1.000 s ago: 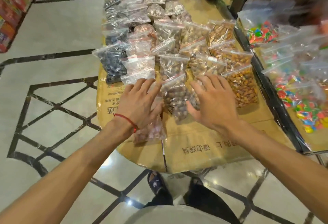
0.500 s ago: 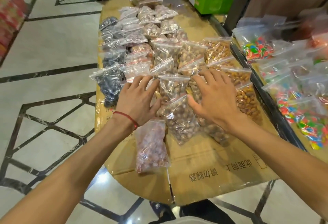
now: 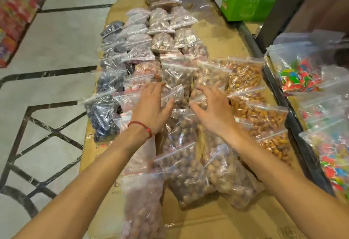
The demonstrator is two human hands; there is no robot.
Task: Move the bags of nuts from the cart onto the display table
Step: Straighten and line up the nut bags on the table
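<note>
Several clear zip bags of nuts lie in rows on a table covered with cardboard [image 3: 217, 223]. Brown round nuts fill the middle bags [image 3: 181, 178], orange-brown nuts the right row [image 3: 264, 114], dark pieces the left row [image 3: 105, 114]. My left hand [image 3: 151, 106], with a red string at the wrist, lies flat with spread fingers on bags in the middle. My right hand [image 3: 213, 108] hovers or rests beside it, fingers spread and slightly bent over another bag. Neither hand grips anything.
A dark rail [image 3: 294, 125] runs along the table's right edge. Beyond it lie bags of coloured candy [image 3: 300, 76]. A green box [image 3: 243, 2] stands at the far right. Tiled floor [image 3: 47, 87] lies to the left, red packs [image 3: 13, 11] at far left.
Both hands have slid farther away along the middle rows of bags. More bags now lie between my hands and the near table edge. The view has tipped forward.
</note>
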